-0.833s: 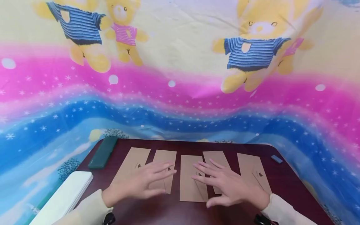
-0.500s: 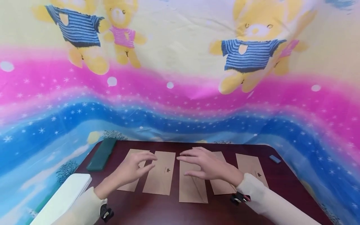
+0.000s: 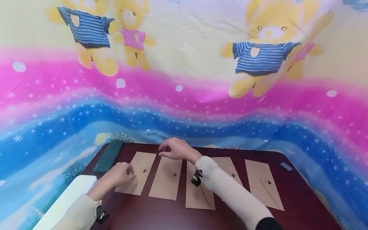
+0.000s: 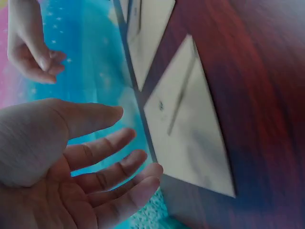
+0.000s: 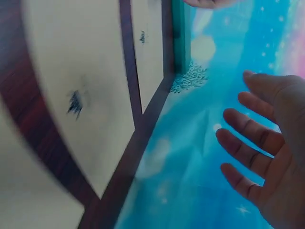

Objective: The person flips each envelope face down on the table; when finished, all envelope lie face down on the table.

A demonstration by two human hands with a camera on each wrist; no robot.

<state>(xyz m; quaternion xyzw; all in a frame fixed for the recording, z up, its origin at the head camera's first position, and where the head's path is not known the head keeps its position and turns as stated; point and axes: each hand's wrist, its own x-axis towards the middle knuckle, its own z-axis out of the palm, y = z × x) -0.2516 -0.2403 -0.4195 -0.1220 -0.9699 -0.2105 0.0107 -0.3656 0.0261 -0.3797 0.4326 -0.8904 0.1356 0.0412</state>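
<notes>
Several brown paper envelopes lie in a row on the dark red table, each upright to me. My left hand hovers over the near left part of the leftmost envelope, its fingers loosely bent around nothing. Above the far end of the second envelope hangs my right hand, also holding nothing, fingers loosely curved. Both wrist views show bent, separated fingers on the left hand and the right hand. My right forearm covers parts of the middle envelope and the fourth envelope.
A dark green case lies at the table's far left corner, with a white case nearer me. Toward the right edge are the rightmost envelope and a small blue-grey block. A printed curtain hangs behind the table.
Both hands have moved left, away from the middle of the row. The right hand went up and across to the second envelope's far end. Fingers that were spread are now more bent.
</notes>
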